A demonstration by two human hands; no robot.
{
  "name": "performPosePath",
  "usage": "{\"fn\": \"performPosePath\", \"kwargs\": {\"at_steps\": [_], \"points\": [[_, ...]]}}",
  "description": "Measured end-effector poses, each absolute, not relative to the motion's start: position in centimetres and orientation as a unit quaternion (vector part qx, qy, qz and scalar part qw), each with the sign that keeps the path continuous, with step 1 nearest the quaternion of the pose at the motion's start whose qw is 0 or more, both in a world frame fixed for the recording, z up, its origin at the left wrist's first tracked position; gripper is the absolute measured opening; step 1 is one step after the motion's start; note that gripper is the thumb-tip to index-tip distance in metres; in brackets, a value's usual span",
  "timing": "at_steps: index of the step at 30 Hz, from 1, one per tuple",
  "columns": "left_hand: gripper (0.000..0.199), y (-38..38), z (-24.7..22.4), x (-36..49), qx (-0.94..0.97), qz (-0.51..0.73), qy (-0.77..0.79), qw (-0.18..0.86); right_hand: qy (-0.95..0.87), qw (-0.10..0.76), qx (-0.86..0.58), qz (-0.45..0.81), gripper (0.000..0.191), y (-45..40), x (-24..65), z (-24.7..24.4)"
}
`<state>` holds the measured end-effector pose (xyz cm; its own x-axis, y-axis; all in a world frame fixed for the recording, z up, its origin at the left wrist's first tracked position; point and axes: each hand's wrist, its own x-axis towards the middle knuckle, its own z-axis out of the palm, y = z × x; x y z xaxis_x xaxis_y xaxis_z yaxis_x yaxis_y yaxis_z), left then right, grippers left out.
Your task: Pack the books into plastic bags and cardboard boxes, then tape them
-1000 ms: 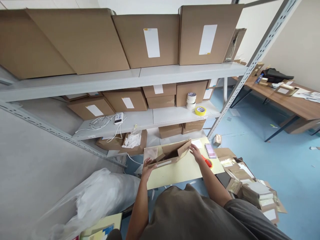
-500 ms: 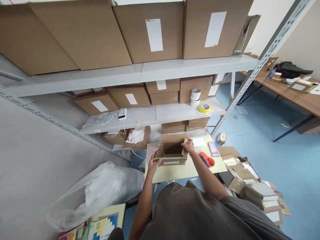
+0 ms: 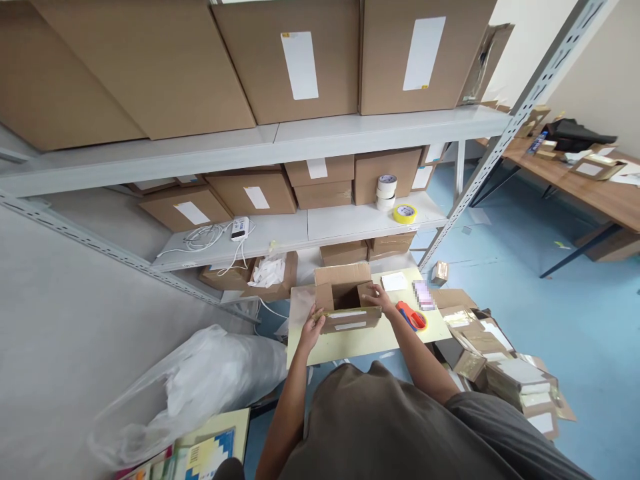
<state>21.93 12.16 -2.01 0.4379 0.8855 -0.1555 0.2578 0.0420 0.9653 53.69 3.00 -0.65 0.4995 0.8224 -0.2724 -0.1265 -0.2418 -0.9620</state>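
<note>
An open cardboard box (image 3: 351, 321) with raised flaps and a white label on its near side rests on the pale yellow table (image 3: 330, 349). My left hand (image 3: 313, 328) grips its near left corner. At the box's right side, my right hand (image 3: 380, 300) has its fingers on the right flap; whether they pinch it is too small to tell. Right of the box lies a red and blue tape dispenser (image 3: 411, 316). Behind it are a white paper (image 3: 394, 281) and a purple printed sheet (image 3: 423, 295).
A metal shelf (image 3: 250, 149) with cardboard boxes stands in front. Tape rolls (image 3: 405, 213) and a white power strip (image 3: 240, 229) sit on its middle level. A plastic bag (image 3: 220, 373) stands at left; flattened and small boxes (image 3: 517, 375) pile at right.
The box now sits flatter, with its front flap folded outward and the side flaps more visible. My left hand has shifted slightly right along the corner. The view has moved a little.
</note>
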Motion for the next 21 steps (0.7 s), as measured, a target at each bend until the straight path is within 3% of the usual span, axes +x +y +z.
{"fn": "performPosePath", "kwargs": {"at_steps": [6,11,14,21], "points": [[0.064,11.6,-2.4,23.3,0.644,0.322,0.486,0.495,-0.239,0.612,-0.605,0.45,0.068,0.0,53.7,-0.3],[0.101,13.0,-2.6,23.6,0.64,0.311,0.541,0.448,-0.268,0.609,-0.6,0.445,0.105,-1.5,52.4,-1.2],[0.117,16.4,-1.4,24.1,0.656,0.292,0.521,0.461,-0.261,0.605,-0.614,0.434,0.105,-1.8,51.9,-1.6],[0.088,23.6,2.2,29.1,0.637,0.294,0.442,0.56,-0.254,0.593,-0.616,0.453,0.09,-2.2,51.4,-1.1]]}}
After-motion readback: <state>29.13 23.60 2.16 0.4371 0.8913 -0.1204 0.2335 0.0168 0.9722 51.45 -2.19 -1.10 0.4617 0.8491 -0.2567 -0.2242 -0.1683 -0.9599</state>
